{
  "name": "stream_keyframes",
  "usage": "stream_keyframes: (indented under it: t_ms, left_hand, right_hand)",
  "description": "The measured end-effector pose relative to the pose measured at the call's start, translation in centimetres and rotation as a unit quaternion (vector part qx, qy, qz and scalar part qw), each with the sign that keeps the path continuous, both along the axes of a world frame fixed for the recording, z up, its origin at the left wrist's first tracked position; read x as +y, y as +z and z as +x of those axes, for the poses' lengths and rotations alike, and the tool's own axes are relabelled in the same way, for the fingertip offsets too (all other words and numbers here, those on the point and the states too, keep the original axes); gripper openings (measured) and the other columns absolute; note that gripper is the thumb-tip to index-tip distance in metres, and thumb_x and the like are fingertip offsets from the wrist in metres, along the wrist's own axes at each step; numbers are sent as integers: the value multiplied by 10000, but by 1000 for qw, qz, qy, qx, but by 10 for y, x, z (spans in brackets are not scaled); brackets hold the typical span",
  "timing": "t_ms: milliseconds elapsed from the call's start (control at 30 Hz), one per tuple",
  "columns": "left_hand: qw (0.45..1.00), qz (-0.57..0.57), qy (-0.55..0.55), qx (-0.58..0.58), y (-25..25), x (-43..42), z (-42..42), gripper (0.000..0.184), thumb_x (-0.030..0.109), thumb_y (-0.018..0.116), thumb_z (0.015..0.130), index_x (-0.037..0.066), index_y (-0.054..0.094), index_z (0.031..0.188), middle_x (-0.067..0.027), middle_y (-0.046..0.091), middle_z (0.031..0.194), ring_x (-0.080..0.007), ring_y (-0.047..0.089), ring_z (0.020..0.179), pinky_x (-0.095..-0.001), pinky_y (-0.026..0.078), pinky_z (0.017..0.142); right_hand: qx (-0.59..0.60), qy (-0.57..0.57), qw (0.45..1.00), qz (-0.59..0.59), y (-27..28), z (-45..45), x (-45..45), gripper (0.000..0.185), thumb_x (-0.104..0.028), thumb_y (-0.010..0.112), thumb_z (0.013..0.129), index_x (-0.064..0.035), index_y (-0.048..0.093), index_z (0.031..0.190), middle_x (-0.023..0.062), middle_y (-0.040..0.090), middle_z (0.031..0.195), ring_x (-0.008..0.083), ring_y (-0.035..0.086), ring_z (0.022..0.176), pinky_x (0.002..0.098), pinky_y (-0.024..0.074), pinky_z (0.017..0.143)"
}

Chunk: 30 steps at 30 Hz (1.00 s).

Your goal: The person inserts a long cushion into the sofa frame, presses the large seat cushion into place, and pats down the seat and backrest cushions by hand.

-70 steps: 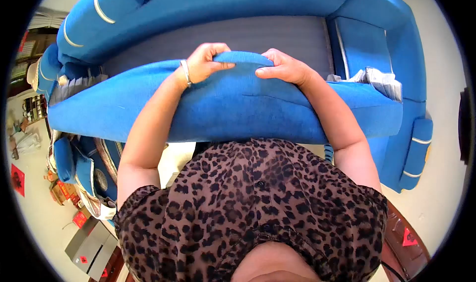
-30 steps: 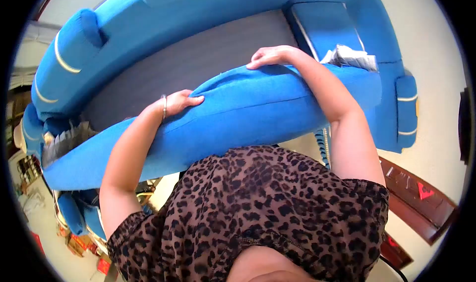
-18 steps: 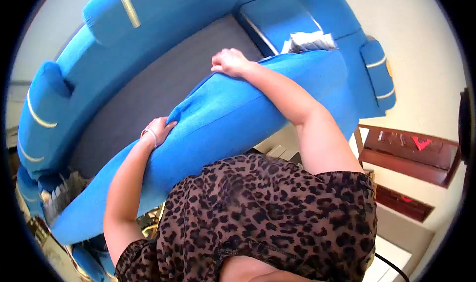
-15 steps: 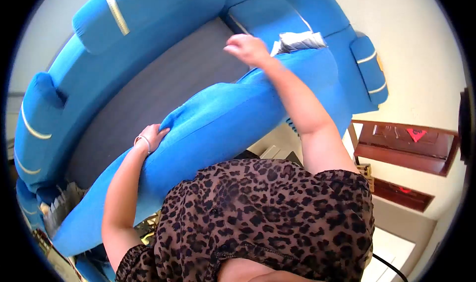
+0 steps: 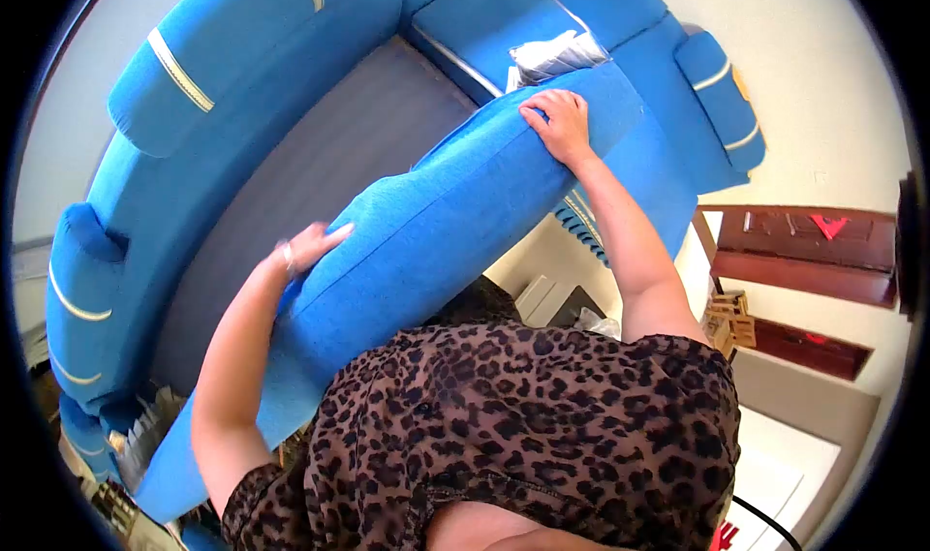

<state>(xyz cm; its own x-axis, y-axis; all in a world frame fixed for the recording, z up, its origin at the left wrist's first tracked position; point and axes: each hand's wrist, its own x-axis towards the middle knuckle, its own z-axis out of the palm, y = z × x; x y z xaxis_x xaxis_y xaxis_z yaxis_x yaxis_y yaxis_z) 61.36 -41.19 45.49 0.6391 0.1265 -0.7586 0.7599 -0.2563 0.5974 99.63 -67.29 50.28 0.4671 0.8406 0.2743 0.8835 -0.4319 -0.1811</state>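
A long, curved blue sofa cushion (image 5: 436, 202) stretches diagonally in front of my body, its upper face slightly rumpled and a seam running along it. My right hand (image 5: 559, 127) lies on top of the cushion towards its right end, fingers stretched over the fabric and thumb apart. Near the cushion's far edge, my left hand (image 5: 315, 248) is a little smeared by motion; a digit points right across the cloth and the other fingers are partly hidden. Beyond the cushion, the grey base (image 5: 291, 173) of the blue sofa (image 5: 155, 212) is exposed.
A silvery grey striped cloth (image 5: 557, 57) lies on the sofa beyond my right hand. Wooden stools (image 5: 731, 319) stand at the right, near dark red wooden furniture (image 5: 804, 246). A grey fringed cloth (image 5: 155, 425) is at the lower left.
My right hand has come down from the air onto the cushion. My left hand has shifted slightly right and up, loosening from the pinched edge. The cushion's top looks smoother.
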Motion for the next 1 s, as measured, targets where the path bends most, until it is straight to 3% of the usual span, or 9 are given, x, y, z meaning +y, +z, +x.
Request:
stream_keyframes:
  t_ms: [67, 167, 233, 333, 467, 567, 700, 833, 1000]
  left_hand:
    - [996, -83, -22, -33, -6, -5, 59, 1039, 827, 560, 727, -69, 604, 1252, -240, 644, 1206, -340, 627, 1116, -431, 472, 965]
    - [993, -109, -21, 43, -23, -15, 137, 1109, 833, 656, 616, -35, 583, 1302, -275, 503, 1394, -420, 475, 1307, -508, 345, 1099]
    - [993, -102, 0, 57, -38, -18, 159, 1004, 756, 714, 651, -69, 622, 1216, -261, 635, 1202, -416, 625, 1095, -495, 469, 982]
    - [985, -137, 44, 94, -28, -18, 169, 953, 639, 807, 635, -65, 606, 1245, -247, 643, 1197, -387, 633, 1098, -464, 466, 996]
    - [994, 16, 77, 71, -19, -27, 167, 852, 457, 856, 643, -49, 591, 1276, -225, 645, 1211, -321, 640, 1105, -392, 463, 1014]
    - [980, 188, 56, 41, -44, -34, 165, 844, 466, 843, 680, -38, 574, 1301, -227, 620, 1256, -328, 594, 1188, -429, 448, 1034]
    - [935, 346, -31, 74, -1, -43, 177, 672, 454, 762, 785, 68, 598, 1310, -194, 633, 1236, -339, 601, 1158, -406, 459, 1033]
    - [985, 133, 53, -100, 94, -73, 164, 416, 382, 724, 835, 110, 704, 1148, -125, 656, 1157, -287, 618, 1112, -401, 506, 942]
    - [929, 347, -45, -118, 118, -121, 142, 294, 292, 722, 815, 84, 727, 1022, -108, 666, 1028, -300, 645, 988, -416, 527, 839]
  right_hand:
    - [2, 1, 1000, 13, -1, -1, 2, 237, -416, 643, 871, -192, 719, 883, -18, 675, 986, 192, 567, 1065, 440, 299, 1014]
    - [27, -2, 1000, 12, 2, 0, 1, 233, -412, 656, 864, -187, 718, 876, -22, 674, 979, 188, 561, 1069, 441, 296, 1016]
    - [43, 1, 999, 18, 3, -1, -2, 229, -399, 666, 862, -176, 713, 885, -20, 669, 984, 192, 556, 1075, 455, 287, 1025]
    - [64, 16, 997, 28, 6, -2, -4, 233, -389, 674, 858, -164, 708, 907, -10, 664, 1000, 202, 556, 1075, 483, 280, 1036]
    - [91, 72, 993, 16, 10, 4, -10, 249, -381, 702, 836, -168, 709, 965, -3, 666, 1018, 210, 559, 1085, 514, 271, 1060]
    - [158, 185, 970, -18, 23, 18, -11, 257, -361, 690, 852, -167, 710, 1018, 22, 661, 1076, 217, 562, 1112, 513, 243, 1075]
    - [258, 299, 916, -76, 33, 31, 8, 209, -248, 713, 840, -144, 712, 1021, 38, 665, 1044, 247, 583, 1044, 429, 374, 998]
    - [216, 374, 902, -32, 32, 29, 18, 148, -204, 720, 815, -145, 705, 950, 22, 645, 974, 235, 587, 952, 356, 482, 810]
    - [96, 459, 883, -11, 40, 21, 28, 81, -173, 686, 796, -116, 678, 853, 24, 609, 879, 212, 585, 895, 342, 497, 725]
